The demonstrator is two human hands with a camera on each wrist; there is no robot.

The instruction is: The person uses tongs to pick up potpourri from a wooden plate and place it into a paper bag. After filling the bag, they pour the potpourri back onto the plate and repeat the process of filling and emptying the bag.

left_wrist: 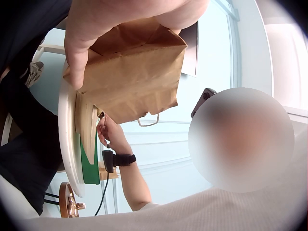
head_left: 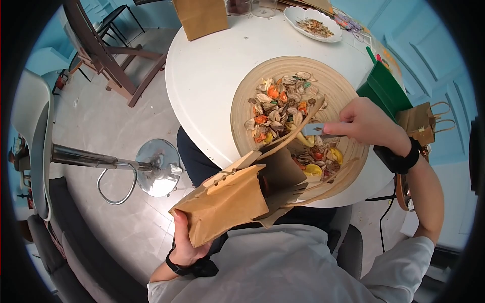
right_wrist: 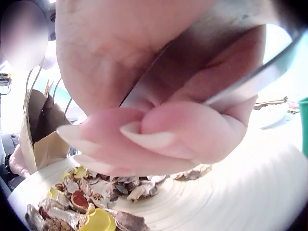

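My left hand (head_left: 189, 245) grips a brown paper bag (head_left: 222, 209) by its bottom end, thumb on the near side. The bag lies tilted, its open mouth and twisted handles over the near-left rim of a round wooden tray (head_left: 241, 96). Dried potpourri (head_left: 275, 113), with orange and yellow pieces among pale petals, covers part of the tray. Over the tray's right side, my right hand (head_left: 362, 121) holds metal tongs (head_left: 314, 129) with curled fingers. Two metal strips of the tongs (right_wrist: 163, 79) show inside the palm; their tips are hidden in the right wrist view.
The tray stands on a white round table (head_left: 197, 91). At the back are another paper bag (head_left: 201, 17), glass jars and a white scalloped dish (head_left: 331, 35) with potpourri bits. A green box (head_left: 384, 88) and a small paper bag (head_left: 417, 122) stand right; a bar stool (head_left: 101, 156) stands left.
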